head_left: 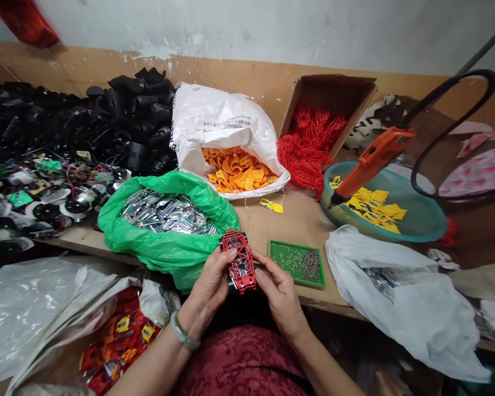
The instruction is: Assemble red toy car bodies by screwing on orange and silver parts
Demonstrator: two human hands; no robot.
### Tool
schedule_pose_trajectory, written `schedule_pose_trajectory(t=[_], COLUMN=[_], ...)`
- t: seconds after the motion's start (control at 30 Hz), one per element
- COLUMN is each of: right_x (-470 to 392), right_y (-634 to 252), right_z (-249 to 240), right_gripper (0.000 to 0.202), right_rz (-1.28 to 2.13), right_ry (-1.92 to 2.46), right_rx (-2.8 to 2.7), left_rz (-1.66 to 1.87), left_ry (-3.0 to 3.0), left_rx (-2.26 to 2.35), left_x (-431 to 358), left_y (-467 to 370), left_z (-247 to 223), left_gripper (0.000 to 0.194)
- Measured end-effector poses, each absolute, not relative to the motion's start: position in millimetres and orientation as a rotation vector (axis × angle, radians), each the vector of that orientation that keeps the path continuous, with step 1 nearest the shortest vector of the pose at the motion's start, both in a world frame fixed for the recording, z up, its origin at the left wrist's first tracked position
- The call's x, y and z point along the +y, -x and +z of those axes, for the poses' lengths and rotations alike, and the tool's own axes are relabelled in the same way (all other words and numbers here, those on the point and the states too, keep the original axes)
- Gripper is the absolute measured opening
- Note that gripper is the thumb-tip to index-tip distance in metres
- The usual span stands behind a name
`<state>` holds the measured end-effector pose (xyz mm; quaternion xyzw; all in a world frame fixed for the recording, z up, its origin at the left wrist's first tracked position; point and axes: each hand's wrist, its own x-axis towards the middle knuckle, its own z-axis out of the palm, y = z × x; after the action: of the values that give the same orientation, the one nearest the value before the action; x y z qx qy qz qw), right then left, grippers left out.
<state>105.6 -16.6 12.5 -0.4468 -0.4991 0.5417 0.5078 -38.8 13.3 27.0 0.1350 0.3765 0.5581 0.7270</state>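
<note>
Between my two hands is a small toy car [240,262] with a red lattice frame over dark and silvery parts. My left hand [210,280] grips its left side, with the thumb on top of the frame. On the other side my right hand [277,286] pinches the car's right edge between thumb and fingers. The car is just in front of the bench edge, right of a green bag [165,269] of shiny silver pieces [169,212]. A green mesh tray [286,254] with tiny screws [311,264] lies right of my right hand.
An orange electric screwdriver [367,162] hangs over a teal basin [431,228] of yellow pieces. A white sack [218,107] holds orange pieces; red lattice frames [309,137] spill from a cardboard box [334,82]. Black parts [119,110] pile up left. Below, an open bag [61,330] contains red cars.
</note>
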Motion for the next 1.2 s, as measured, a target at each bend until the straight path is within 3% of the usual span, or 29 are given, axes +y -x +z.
schedule_pose_trajectory(t=[0.17,0.37,0.53,0.67,0.77,0.9,1.2], right_x=[-15,-26,-27,-21,-16,-13,-24], right_y=[-110,-109,-105,-103,-103,-106,-105], right_z=[11,25,27,20,16,12,6], right_gripper=[0.032,0.025,0.028,0.023,0.02,0.03,0.021], right_rz=[1.09,0.506,0.361,0.467,0.78,1.122,0.721], right_ry=[1.145,1.283,1.338,1.396,1.414,1.293,1.33], right_rx=[-1.333,-1.622,-1.745,-1.65,-1.414,-1.072,-1.374], left_rz=[1.19,1.22,1.301,1.383,1.421,1.412,1.419], left_ry=[-0.36,-0.359,-0.422,-0.466,-0.467,-0.405,-0.375], left_rx=[0.839,0.866,0.94,0.952,0.941,0.905,0.84], left_x=[13,18,18,17,19,22,18], left_y=[39,35,29,24,21,21,24], left_z=[28,29,27,24,22,20,18], left_gripper=[0.036,0.041,0.047,0.048,0.047,0.05,0.047])
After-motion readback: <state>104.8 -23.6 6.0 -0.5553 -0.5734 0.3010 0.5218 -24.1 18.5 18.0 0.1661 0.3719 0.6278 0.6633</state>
